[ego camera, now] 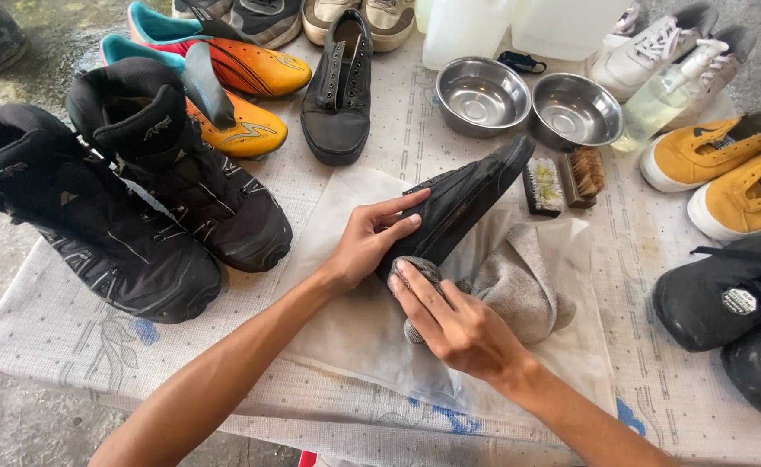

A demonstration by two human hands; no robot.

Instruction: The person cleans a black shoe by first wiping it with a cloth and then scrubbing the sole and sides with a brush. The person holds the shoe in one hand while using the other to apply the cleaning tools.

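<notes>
Closest to the camera, two bare arms reach in from the bottom edge. The right hand (460, 327) is closed around a bunched grey cloth (510, 281) and presses a bit of it against the heel end of a black sneaker (460, 201). The left hand (370, 239) is wrapped over the side of the same shoe, fingers flat on top and thumb low, so it holds the shoe in place.

The sneaker lies tipped on its side. Its long line runs on a slant, from the heel down by the two hands up to the toe, which points away and to the right. So most of the shoe lies beyond the right hand, up and to the right of it. The right hand is at the heel, and the left hand is just beside it, a little farther along the shoe.

Under the shoe is a white cloth (346, 329) spread on the patterned table cover (69, 346).

Just past the toe are two scrub brushes (563, 180), side by side. Behind them sit two shiny metal bowls (531, 99) and a clear spray bottle (667, 93).

Off to the left stand two tall black boots (138, 199), with orange football boots (238, 86) and another black sneaker (339, 86) behind. Off to the right are yellow sneakers (726, 169), white sneakers (657, 47) and more black shoes (735, 311).
</notes>
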